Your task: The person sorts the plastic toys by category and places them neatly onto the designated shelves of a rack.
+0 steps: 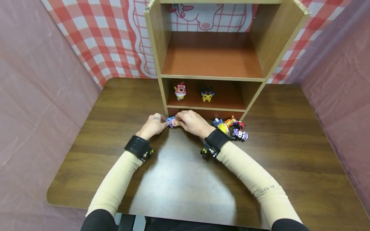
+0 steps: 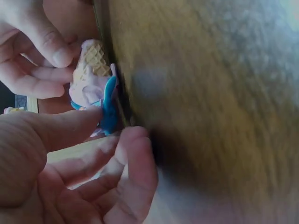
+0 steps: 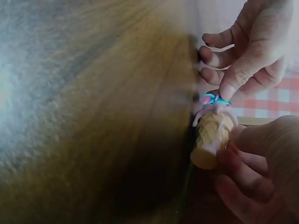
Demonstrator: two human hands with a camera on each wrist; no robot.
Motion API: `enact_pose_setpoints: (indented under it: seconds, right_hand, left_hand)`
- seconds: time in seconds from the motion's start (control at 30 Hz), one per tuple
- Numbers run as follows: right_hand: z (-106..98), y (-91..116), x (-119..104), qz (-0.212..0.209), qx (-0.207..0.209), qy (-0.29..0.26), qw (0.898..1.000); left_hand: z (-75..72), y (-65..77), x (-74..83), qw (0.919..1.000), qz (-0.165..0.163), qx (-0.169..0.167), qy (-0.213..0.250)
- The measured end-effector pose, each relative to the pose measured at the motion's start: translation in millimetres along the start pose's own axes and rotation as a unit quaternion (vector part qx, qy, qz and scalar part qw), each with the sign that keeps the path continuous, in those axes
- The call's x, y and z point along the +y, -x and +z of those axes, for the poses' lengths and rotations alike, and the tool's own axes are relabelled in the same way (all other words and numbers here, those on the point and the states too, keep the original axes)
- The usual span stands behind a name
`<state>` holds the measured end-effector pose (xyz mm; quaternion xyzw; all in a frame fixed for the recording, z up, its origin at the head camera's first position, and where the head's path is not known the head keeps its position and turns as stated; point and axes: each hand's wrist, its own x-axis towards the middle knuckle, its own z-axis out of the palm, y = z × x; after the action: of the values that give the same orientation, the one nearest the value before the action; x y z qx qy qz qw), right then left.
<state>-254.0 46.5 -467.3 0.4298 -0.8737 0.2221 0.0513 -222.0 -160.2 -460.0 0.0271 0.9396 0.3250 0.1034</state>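
Note:
An ice-cream-cone figurine (image 1: 172,122) lies on its side at the foot of the shelf unit, between both hands. It has a tan waffle cone (image 3: 215,133), pink dripping cream and blue parts (image 2: 110,105). My left hand (image 1: 154,125) pinches the blue end with thumb and fingers. From the other side, my right hand (image 1: 193,122) holds the cone end between thumb and fingertips. Part of the figurine is hidden behind the left thumb. Just right of my right hand lies a cluster of small figurines (image 1: 231,122), with yellow, orange, purple and black among them.
A wooden shelf unit (image 1: 212,77) stands at the back of the brown table (image 1: 277,166). On its lower shelf are a pink figurine in a red hat (image 1: 180,91) and a yellow figurine with dark ears (image 1: 207,94). Red-and-white checked cloth (image 1: 101,35) hangs behind.

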Motion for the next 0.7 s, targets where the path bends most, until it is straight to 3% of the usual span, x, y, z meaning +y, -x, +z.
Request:
enact_pose_setpoints:
  seconds: [0.2, 0.5, 0.7]
  right_hand:
    - [2.6, 0.7, 3.1, 0.007, 0.004, -0.036, 0.999]
    - [-3.9, 3.8, 1.9, 0.054, -0.018, -0.036, 0.998]
    - [-10.2, 8.2, 2.6, 0.062, -0.026, -0.030, 0.997]
  left_hand:
    - [3.0, -1.3, 4.5, 0.9996, 0.021, 0.010, -0.013]
    - [7.3, -3.8, 13.9, 0.9983, -0.005, -0.021, 0.053]
    - [10.2, -5.1, 21.0, 0.9975, 0.026, -0.025, 0.061]
